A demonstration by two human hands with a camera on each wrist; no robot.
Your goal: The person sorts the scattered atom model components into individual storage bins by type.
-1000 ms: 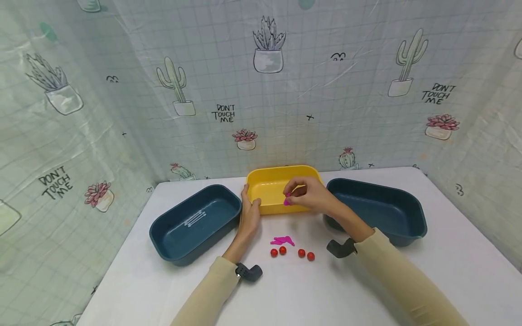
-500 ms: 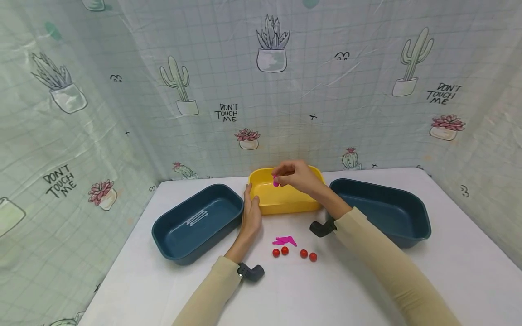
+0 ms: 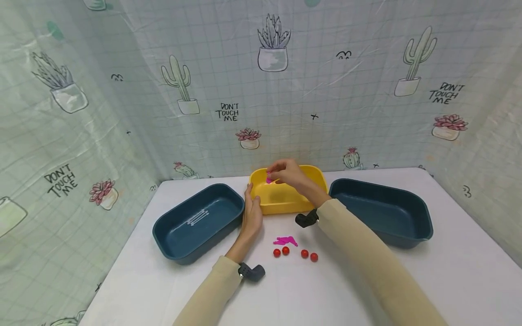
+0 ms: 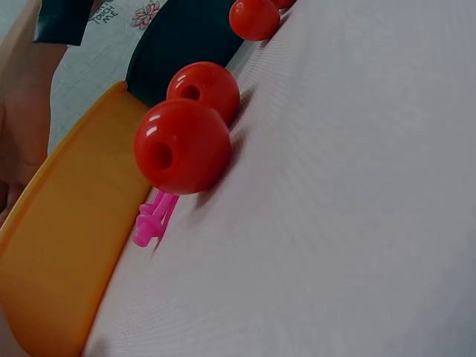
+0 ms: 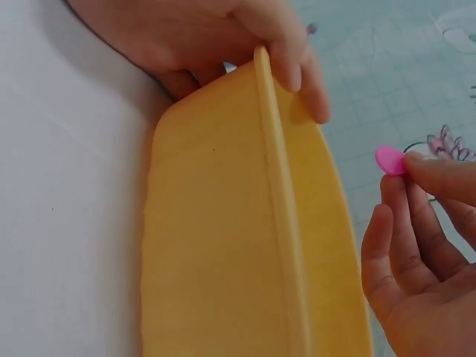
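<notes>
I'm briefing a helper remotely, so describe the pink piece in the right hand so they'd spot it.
At the back of the white table, find the yellow tray between two dark blue trays. Above it, the right hand pinches the pink piece. It alone is held up; the other pink pieces lie on the table by four red balls.

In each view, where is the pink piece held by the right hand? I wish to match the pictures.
Head: pink piece near the centre, in the right hand above the yellow tray.
Left wrist: not visible; the pink pieces here lie on the table.
Right wrist: right side, slightly above mid-height, pinched in that hand.
Shared landmark: yellow tray, in all three.
</notes>
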